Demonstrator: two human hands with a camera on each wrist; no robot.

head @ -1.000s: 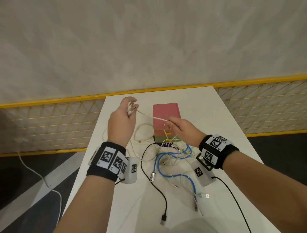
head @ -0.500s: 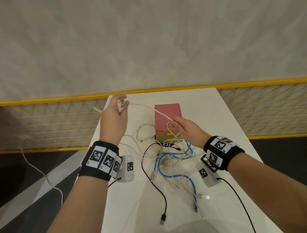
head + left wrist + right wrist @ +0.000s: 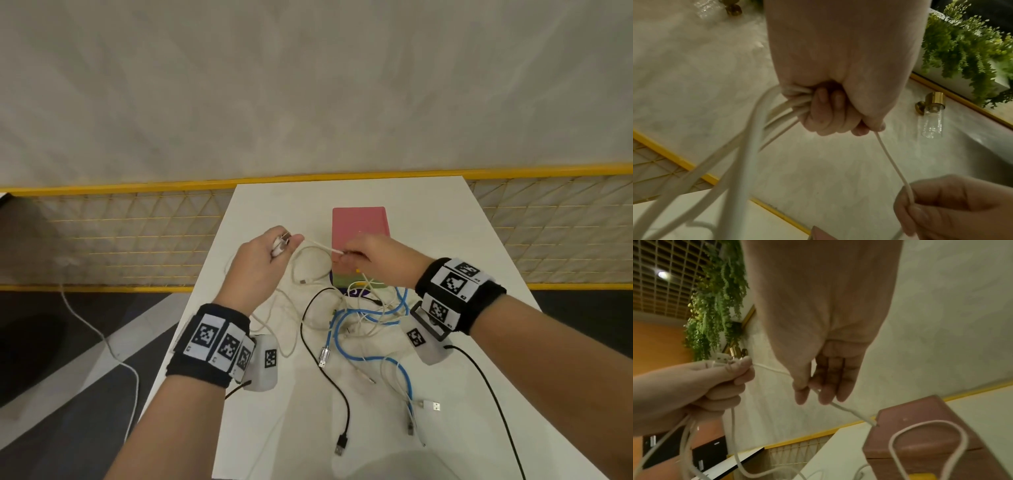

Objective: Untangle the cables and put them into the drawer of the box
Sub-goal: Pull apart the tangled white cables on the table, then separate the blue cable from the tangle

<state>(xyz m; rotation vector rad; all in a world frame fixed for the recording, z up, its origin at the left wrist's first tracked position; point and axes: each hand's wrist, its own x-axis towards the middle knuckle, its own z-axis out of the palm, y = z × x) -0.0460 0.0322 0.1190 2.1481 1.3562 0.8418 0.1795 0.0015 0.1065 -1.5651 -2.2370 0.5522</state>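
Note:
My left hand (image 3: 263, 260) is raised over the table's left side and grips several gathered loops of a white cable (image 3: 785, 104), its plug end (image 3: 282, 240) sticking out by the thumb. A short taut stretch of that white cable (image 3: 317, 245) runs to my right hand (image 3: 370, 257), which pinches it between thumb and forefinger (image 3: 803, 386) above the pink box (image 3: 359, 222). The rest of the white cable hangs in loops to the table. A blue cable (image 3: 370, 356) and a black cable (image 3: 329, 377) lie tangled in front of the box.
The white table (image 3: 462, 240) is narrow, with a yellow-framed mesh rail (image 3: 120, 236) behind and floor at the left. Another white cord (image 3: 102, 342) lies on the floor. A white USB plug (image 3: 432, 405) rests near the right front. Black leads run from both wrist cameras.
Both hands have come closer together, so the stretch of white cable between them is shorter. My left hand has dropped lower and toward the box; my right hand slid along the cable.

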